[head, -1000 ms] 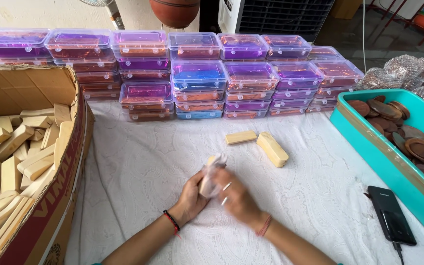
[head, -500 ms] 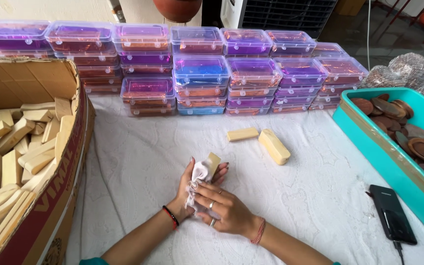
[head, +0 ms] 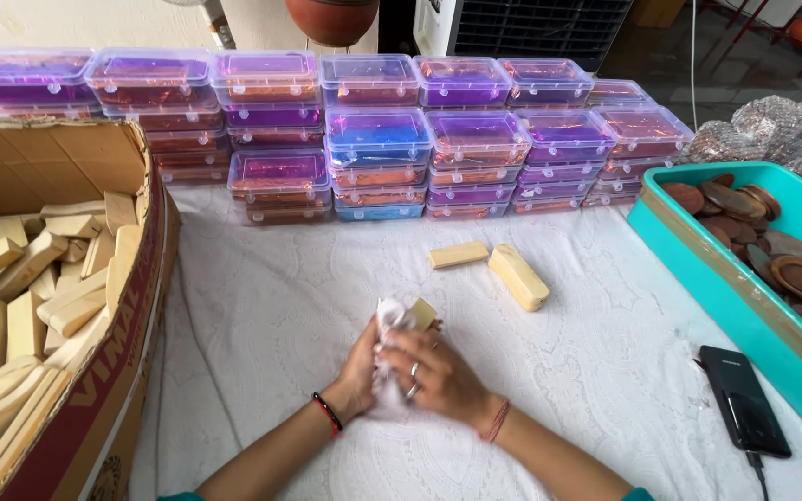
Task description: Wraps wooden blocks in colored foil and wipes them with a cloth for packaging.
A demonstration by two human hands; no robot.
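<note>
Both hands meet at the middle of the white-clothed table. My left hand (head: pixel 356 364) grips a pale wooden block (head: pixel 421 313) whose end sticks up between the fingers. A white cloth (head: pixel 389 320) is wrapped around the block, and my right hand (head: pixel 438 376) presses the cloth against it. Two more pale wooden pieces lie beyond the hands: a flat bar (head: pixel 459 254) and a rounded, thicker block (head: pixel 518 276).
A cardboard box (head: pixel 132 306) full of several wooden blocks stands at the left. Stacks of clear plastic boxes (head: pixel 378 139) with purple and orange contents line the far edge. A teal tray (head: pixel 698 250) with brown wooden discs sits right, a black phone (head: pixel 743 411) beside it.
The hands have turned the block in the cloth; the cloth now covers more of it and the right hand sits lower over it. The camera view has shifted slightly.
</note>
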